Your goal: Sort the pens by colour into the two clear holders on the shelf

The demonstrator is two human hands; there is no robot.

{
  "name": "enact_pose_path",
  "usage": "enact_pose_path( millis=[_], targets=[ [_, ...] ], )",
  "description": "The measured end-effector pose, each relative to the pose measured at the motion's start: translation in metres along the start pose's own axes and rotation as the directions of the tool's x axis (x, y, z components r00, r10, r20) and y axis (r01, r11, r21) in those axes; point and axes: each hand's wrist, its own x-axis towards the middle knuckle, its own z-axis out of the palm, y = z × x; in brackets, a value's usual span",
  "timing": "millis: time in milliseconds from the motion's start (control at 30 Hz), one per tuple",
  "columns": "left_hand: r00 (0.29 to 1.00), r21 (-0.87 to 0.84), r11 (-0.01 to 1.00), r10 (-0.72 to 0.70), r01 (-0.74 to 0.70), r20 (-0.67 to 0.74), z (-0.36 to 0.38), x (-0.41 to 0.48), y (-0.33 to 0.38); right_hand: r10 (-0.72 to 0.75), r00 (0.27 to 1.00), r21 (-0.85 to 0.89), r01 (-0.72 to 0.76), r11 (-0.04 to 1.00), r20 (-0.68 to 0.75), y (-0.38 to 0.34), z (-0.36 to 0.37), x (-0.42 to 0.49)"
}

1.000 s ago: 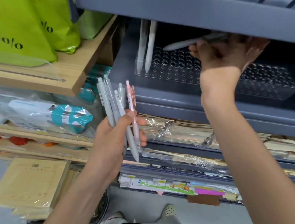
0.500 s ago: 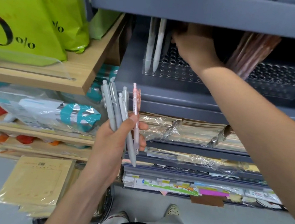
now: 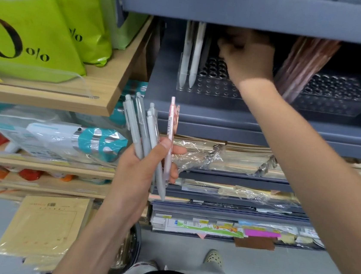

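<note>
Our left hand [image 3: 146,169] grips grey pens [image 3: 140,130] and one pink pen [image 3: 170,135], fanned for picking. Two pale pens [image 3: 191,54] stand in the left holder [image 3: 212,88]; our right hand [image 3: 248,59] hovers above it, fingers [image 3: 230,44] shadowed, grasp unclear. A pink bunch [image 3: 305,61] leans in the right holder [image 3: 337,98].

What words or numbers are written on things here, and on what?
"0 o/o": on the front green bag, partly cut off.
"o/o": on the green bag behind it.
Print on the pink pen, the tan paper pack and the colourful cards below: too small to read.
</note>
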Motion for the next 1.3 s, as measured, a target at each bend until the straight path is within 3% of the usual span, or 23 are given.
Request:
enact_pose_path(
  millis=[67,133,233,500,567,700,767,967,1100,1300],
  targets=[
    [1.000,-0.010,1.000,0.002,-0.002,0.025,0.000,0.000,0.001,0.025,1.000,0.185,-0.024,0.982,-0.007,-0.001,-0.009,-0.026],
    [0.999,-0.011,1.000,0.011,-0.011,0.036,0.001,0.000,0.000,0.001,0.985,0.313,-0.056,0.948,0.172,-0.002,-0.017,-0.063],
    [0.999,0.006,1.000,0.005,-0.005,0.050,0.008,0.000,-0.002,-0.085,0.899,0.348,-0.078,0.934,0.430,0.003,-0.026,-0.105],
    [0.990,0.020,1.000,-0.003,0.000,0.143,0.036,-0.002,-0.008,-0.056,0.833,0.584,-0.336,0.739,0.550,0.034,-0.047,-0.126],
    [0.990,0.028,1.000,-0.008,0.004,0.142,0.046,-0.003,-0.009,-0.058,0.868,0.602,-0.292,0.743,0.492,0.041,-0.058,-0.128],
    [0.997,0.001,1.000,-0.028,0.028,0.069,0.071,-0.002,-0.013,-0.037,0.959,0.768,-0.203,0.607,0.282,0.055,-0.091,-0.123],
    [0.998,-0.010,0.999,-0.038,0.039,0.041,0.083,-0.002,-0.016,0.023,0.990,0.789,-0.124,0.602,0.137,0.067,-0.111,-0.116],
    [0.995,-0.076,0.994,-0.079,0.083,0.056,0.118,-0.010,-0.024,0.184,0.942,0.696,0.066,0.715,-0.279,0.110,-0.157,-0.087],
    [0.993,-0.042,0.993,-0.110,0.112,0.051,0.136,-0.014,-0.029,0.185,0.919,0.634,0.087,0.768,-0.349,0.128,-0.165,-0.066],
    [0.997,-0.015,0.998,-0.064,0.064,-0.029,0.154,-0.023,-0.038,0.068,0.960,0.444,0.063,0.894,-0.272,0.140,-0.156,-0.034]
  ],
)
